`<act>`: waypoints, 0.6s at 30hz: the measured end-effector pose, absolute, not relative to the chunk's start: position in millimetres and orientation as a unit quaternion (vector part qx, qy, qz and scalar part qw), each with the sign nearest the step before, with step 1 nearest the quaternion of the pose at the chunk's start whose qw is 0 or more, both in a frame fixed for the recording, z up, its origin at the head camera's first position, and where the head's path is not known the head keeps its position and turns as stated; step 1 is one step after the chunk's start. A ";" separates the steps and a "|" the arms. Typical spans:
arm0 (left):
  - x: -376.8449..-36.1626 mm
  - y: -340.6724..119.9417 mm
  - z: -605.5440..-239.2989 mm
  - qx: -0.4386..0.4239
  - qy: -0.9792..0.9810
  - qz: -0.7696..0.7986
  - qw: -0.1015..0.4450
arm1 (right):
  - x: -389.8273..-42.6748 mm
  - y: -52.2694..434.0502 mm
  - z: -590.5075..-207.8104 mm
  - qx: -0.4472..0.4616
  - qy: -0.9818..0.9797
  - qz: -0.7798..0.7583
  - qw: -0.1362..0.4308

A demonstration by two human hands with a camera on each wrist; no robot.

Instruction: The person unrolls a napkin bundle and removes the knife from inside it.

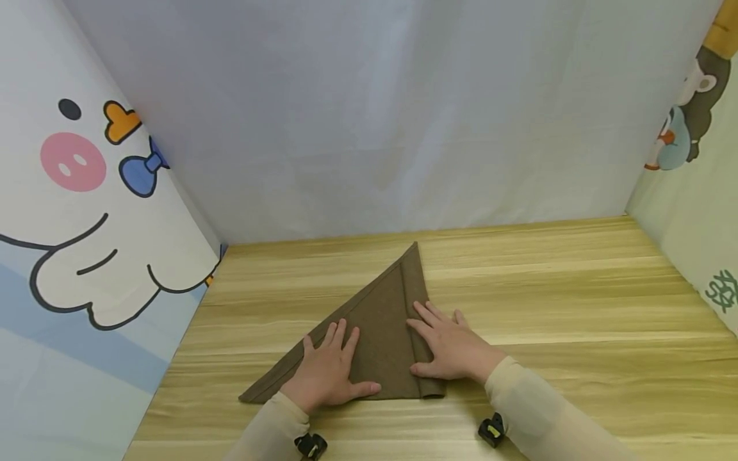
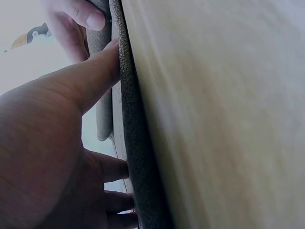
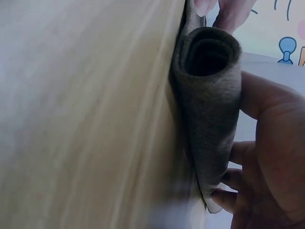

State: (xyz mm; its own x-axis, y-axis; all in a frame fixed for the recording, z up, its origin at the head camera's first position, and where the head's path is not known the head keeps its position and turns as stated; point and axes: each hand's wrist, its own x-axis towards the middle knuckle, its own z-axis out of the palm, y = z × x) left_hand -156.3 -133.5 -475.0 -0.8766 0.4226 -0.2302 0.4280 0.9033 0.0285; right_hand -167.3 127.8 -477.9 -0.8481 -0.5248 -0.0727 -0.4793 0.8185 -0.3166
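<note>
Centrally on the pale wooden bench (image 1: 576, 301) I log one brown felt cloth folded into a triangle (image 1: 383, 326), apex pointing away toward the white back curtain (image 1: 375, 115), long edge running down to the left. My left hand (image 1: 328, 374) lies flat on its lower left part, fingers (image 1: 340, 336) straight and slightly spread, thumb out to the right. My right hand (image 1: 452, 349) presses flat on the rolled right edge (image 3: 209, 95), fingers (image 1: 423, 317) straight and apart, thumb resting near the lower corner. Right wrist view: that edge shows as a loose rolled tube seen end-on. Left wrist view: cloth edge (image 2: 136, 157) lies against the bench, fingertips touching it. Side items: cartoon pig panel (image 1: 75, 211) at left, cartoon animal panel (image 1: 692, 109) at right.
</note>
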 end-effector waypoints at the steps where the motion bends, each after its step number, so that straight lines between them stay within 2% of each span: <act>1: -156.3 -133.4 -474.8 0.219 0.969 -0.014 0.117 | -167.3 129.1 -478.0 -0.263 0.951 -0.147 0.078; 18: -154.8 -132.7 -472.2 0.218 0.969 -0.002 0.118 | -162.4 149.7 -476.2 -0.243 0.950 -0.178 0.082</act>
State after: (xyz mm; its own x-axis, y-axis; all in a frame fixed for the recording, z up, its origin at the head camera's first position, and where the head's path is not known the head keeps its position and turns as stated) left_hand -154.8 -132.7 -472.2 -0.8774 0.4218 -0.2288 0.4229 0.9050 0.0467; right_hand -162.4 149.7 -476.2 -0.8687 -0.4903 -0.0702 -0.4315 0.8187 -0.3788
